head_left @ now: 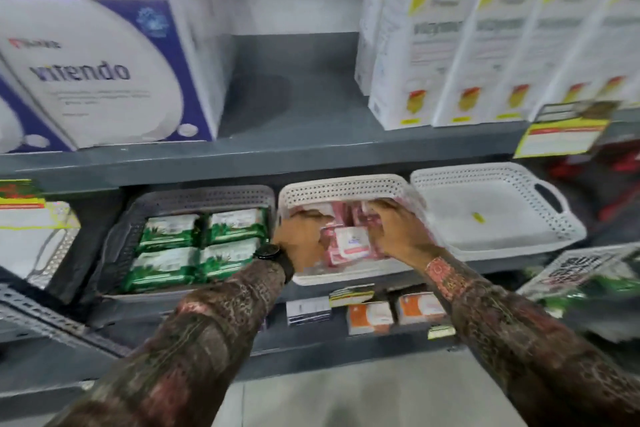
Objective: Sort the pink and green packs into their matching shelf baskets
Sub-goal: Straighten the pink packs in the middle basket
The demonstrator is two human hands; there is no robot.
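The only word I can read is "vitendo", in dark blue on the big white and purple box (104, 69) on the upper shelf at left; the small red logo above it and the fine print below are smeared. To the right stands a row of tall white and yellow cartons (485, 38) whose bold grey name is too blurred to read, and their right end runs out of the picture. A yellow price tag (561, 137) hangs from the shelf edge under them, its text illegible. Below, my left hand (303, 241) and right hand (398, 230) are both inside the white basket (346, 189), fingers curled around the pink packs (349, 239) from either side; the packs lie in the basket, pressed between my palms, and I cannot tell whether they are lifted off its floor. One pack shows a white label with writing I cannot make out. My hands cover most of the pile, so its count is hidden. A dark watch (273, 255) sits on my left wrist, above a patterned sleeve (194, 340). Just left of this basket, four green packs (201, 246) lie two by two in the grey basket (204, 198); their white print is unreadable. On the right, a second white basket (491, 180) holds only a small yellow scrap (478, 217). Under the shelf edge, orange and white boxes (394, 314) are partly hidden by my right sleeve.
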